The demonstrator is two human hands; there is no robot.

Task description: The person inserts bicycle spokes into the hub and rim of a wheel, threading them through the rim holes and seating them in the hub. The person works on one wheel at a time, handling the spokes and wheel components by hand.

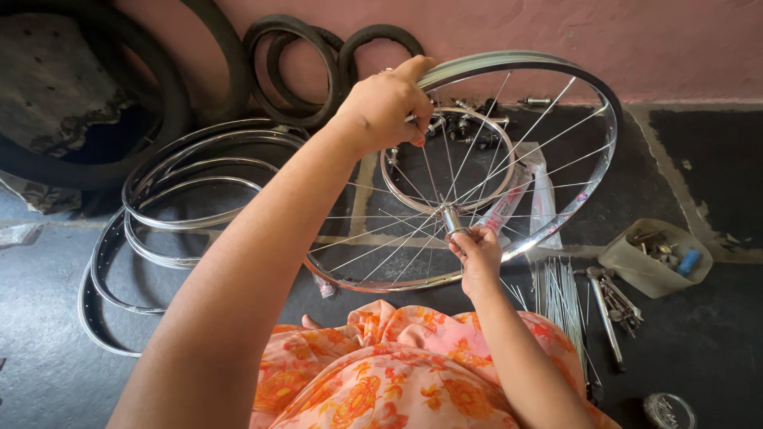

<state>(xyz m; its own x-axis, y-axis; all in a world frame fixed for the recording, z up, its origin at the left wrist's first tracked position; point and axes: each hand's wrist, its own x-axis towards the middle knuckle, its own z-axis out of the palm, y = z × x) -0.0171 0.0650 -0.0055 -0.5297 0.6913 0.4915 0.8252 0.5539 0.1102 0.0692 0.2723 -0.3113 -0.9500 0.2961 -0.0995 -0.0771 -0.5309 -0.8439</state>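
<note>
Seen from above: a shiny metal wheel (592, 171), thin steel spokes fanning from a small hub (451, 218), held tilted above a dark grey floor (48, 373). Left hand (384, 107) clamped on the top of the wheel's curved rim, fingers curled over the edge. Right hand (478, 254) well apart from it, down at the hub, fingertips pinched on the metal there. Left of the wheel, a pile of bare chrome rims (151, 230), smooth and round, stacked flat. Beyond them, black rubber tyres (298, 67) leaning on a pink wall (636, 40). Right of the wheel, a bundle of loose straight spokes (560, 298), a metal tool (608, 314), and a beige plastic tub (636, 266) of small parts. Below the wheel, orange floral cloth (389, 373), soft and folded, over the lap.
</note>
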